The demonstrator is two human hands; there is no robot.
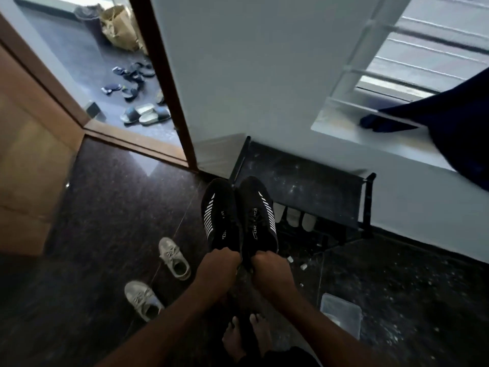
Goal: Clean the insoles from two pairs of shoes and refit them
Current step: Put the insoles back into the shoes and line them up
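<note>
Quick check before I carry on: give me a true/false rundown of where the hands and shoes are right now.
1. The left hand and right hand each grip one of the black shoes at its heel end. True.
2. The grey sneakers sit on the shoe rack. False: they lie on the floor, left of the hands.
3. The black shoes are held side by side, toes pointing away from the person. True.
4. The floor beyond the doorway is bare. False: sandals are scattered there.
5. A clear container lies on the floor to the right of the person. True.
</note>
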